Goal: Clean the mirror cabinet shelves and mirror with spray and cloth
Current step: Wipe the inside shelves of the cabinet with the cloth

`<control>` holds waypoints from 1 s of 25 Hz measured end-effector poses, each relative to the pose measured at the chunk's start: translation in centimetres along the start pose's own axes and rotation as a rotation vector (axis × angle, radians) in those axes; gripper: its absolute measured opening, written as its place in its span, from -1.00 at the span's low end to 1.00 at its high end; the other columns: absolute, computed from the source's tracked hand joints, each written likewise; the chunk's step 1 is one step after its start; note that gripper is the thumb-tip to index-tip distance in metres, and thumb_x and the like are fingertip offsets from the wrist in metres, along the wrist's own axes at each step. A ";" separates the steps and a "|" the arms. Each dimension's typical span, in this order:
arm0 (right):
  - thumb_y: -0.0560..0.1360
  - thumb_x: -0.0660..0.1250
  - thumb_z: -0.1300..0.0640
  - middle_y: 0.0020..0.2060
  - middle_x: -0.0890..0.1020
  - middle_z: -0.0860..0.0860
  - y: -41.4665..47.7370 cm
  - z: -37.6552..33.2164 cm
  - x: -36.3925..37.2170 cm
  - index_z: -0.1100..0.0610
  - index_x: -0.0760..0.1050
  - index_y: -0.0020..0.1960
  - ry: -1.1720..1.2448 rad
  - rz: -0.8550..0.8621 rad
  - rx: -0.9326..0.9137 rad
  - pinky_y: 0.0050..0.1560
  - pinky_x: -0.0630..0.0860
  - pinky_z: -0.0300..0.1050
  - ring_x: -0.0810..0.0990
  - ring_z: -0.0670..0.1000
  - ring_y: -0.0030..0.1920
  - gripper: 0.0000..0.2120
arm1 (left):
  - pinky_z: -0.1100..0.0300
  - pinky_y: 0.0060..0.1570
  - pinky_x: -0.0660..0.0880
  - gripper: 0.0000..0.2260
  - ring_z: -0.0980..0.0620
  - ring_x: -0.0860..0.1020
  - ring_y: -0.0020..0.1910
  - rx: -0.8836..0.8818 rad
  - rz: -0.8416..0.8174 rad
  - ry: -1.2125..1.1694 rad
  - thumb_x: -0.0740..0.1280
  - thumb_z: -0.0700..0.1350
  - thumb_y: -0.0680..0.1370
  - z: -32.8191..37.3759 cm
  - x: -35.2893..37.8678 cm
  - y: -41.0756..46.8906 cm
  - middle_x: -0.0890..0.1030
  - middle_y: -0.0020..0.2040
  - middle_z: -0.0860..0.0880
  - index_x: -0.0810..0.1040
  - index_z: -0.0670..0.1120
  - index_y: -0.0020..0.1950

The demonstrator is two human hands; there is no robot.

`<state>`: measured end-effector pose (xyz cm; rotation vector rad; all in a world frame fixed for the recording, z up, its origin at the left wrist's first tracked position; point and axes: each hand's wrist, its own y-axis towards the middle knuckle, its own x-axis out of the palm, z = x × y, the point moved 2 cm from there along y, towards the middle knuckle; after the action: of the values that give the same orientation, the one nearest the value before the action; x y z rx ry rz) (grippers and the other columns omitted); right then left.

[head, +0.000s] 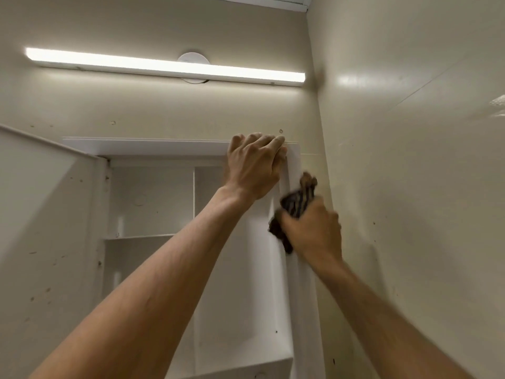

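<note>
The white mirror cabinet (153, 147) hangs open on the wall, its empty shelves (136, 237) showing inside. My left hand (254, 165) grips the cabinet's upper right corner, fingers curled over the top edge. My right hand (314, 228) is closed around a dark striped cloth (296, 201) and presses it against the cabinet's right side frame (293, 165), just below the left hand. The hand and cloth look blurred. The open door (41, 214) swings out at the left, showing its speckled back. No spray bottle is in view.
A lit tube lamp (164, 67) runs across the wall above the cabinet. The beige side wall (410, 160) stands close to the cabinet's right edge, leaving a narrow gap. Small dark specks dot the door back and walls.
</note>
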<state>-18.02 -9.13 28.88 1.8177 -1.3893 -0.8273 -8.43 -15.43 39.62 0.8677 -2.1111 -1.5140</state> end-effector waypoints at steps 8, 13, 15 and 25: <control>0.39 0.46 -0.17 -0.06 0.59 0.05 -1.3 0.9 1.5 0.15 0.40 0.18 0.107 0.150 -0.034 -0.17 0.58 0.04 0.59 0.09 -0.14 -0.45 | -0.08 0.52 -0.04 -0.56 -0.06 0.13 0.57 0.027 -0.010 -0.008 0.02 0.07 0.66 2.0 1.2 -3.9 0.27 0.55 -0.09 0.33 0.01 0.51; 0.24 0.59 -0.11 -0.07 0.60 0.03 -14.4 9.2 2.0 0.13 0.42 0.23 0.070 0.012 0.201 -0.19 0.51 -0.06 0.58 0.10 -0.12 -0.32 | -0.08 0.53 -0.06 -0.53 -0.05 0.04 0.59 0.041 0.015 0.044 0.02 0.06 0.68 3.3 3.4 -8.3 0.10 0.60 -0.11 0.15 0.00 0.59; 0.27 0.56 -0.10 -0.04 0.59 0.01 -15.5 9.6 1.6 0.10 0.41 0.27 0.057 -0.047 0.238 -0.14 0.52 -0.10 0.56 0.04 -0.11 -0.33 | -0.11 0.53 -0.03 -0.53 -0.03 0.04 0.59 0.047 0.013 0.047 0.00 0.07 0.68 3.6 3.6 -8.9 0.09 0.60 -0.08 0.14 -0.01 0.59; 0.37 0.45 -0.17 -0.11 0.59 -0.03 -7.5 5.5 1.9 0.11 0.43 0.19 0.109 0.101 0.004 -0.19 0.62 -0.08 0.59 -0.03 -0.17 -0.47 | -0.12 0.47 0.06 -0.56 -0.07 0.15 0.56 0.077 0.057 -0.026 -0.01 0.09 0.69 2.9 3.8 -9.9 0.24 0.56 -0.07 0.27 0.01 0.55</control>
<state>-18.19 -10.35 19.49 1.7533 -1.4005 -0.6642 -10.49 -18.21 29.23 0.8117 -2.2062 -1.4320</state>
